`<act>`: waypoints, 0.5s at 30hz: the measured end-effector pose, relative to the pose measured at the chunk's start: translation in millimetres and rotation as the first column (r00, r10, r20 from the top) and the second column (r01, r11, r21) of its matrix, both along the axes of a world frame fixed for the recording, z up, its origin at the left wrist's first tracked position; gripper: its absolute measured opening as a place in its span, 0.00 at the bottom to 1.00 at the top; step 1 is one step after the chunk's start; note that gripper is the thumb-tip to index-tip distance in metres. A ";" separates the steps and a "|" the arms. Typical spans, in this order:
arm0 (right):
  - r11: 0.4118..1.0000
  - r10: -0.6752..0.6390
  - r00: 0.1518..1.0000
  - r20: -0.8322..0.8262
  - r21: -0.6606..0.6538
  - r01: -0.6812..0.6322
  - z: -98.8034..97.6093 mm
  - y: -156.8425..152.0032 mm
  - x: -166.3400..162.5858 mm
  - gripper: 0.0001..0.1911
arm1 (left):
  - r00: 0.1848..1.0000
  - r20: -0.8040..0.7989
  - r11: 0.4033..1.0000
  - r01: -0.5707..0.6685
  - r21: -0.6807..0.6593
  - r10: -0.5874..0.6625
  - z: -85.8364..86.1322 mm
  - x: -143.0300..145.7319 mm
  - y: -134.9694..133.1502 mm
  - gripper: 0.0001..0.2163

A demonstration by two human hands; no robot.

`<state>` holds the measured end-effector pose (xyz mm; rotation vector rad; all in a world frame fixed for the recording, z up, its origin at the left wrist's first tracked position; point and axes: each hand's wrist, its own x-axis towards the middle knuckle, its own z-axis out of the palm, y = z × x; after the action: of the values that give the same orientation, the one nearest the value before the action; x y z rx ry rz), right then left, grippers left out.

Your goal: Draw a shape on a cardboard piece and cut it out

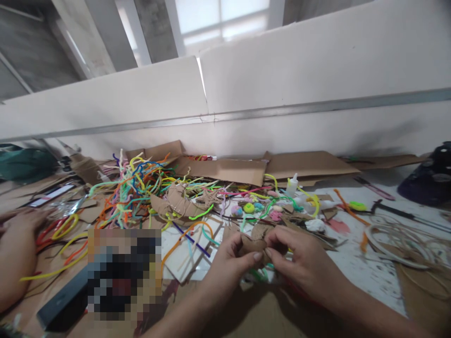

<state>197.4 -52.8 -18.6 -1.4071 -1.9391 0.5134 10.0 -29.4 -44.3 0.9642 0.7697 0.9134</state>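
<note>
Between my two hands is a small piece of brown cardboard (252, 245), bent and partly covered by the fingers. My left hand (234, 257) pinches it from the left, the thumb lying along its lower edge. From the right, my right hand (294, 251) grips the same piece with thumb and fingertips. The two thumbs almost meet at its front. Just beyond the hands lie cardboard scraps and several fuzzy pipe-cleaner pieces, among them a pink curl (276, 215) and a yellow-green ring (249, 207).
A big heap of coloured pipe cleaners (130, 188) spreads at left centre. A white glue bottle (292, 186) stands behind. At right are coiled cord (394, 244) and a black-handled tool (392, 210). Another person's arm (17, 263) rests at far left, near a phone (52, 194).
</note>
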 end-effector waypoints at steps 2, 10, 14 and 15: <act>1.000 0.011 1.000 0.019 0.019 -0.011 -0.7 0.1 0.2 0.08 | 1.000 0.021 1.000 0.010 -0.023 -0.009 -0.8 0.8 -1.5 0.19; 0.995 -0.010 0.980 -0.200 -0.096 -0.010 3.9 2.3 1.2 0.08 | 0.994 0.105 0.999 -0.038 -0.032 0.041 1.5 -3.7 3.8 0.18; 0.992 -0.041 0.956 -0.291 -0.127 0.003 6.2 8.3 9.1 0.09 | 0.993 0.108 0.998 -0.056 0.039 0.052 7.3 -7.0 6.2 0.19; 0.992 -0.053 0.955 -0.293 -0.127 0.016 5.1 10.5 12.0 0.10 | 0.994 0.103 0.998 -0.051 0.035 0.047 7.3 -7.1 6.2 0.19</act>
<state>209.4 -42.2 -13.5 -1.3498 -1.6637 0.7918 2.9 -23.2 -36.9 0.9274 0.6936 1.0151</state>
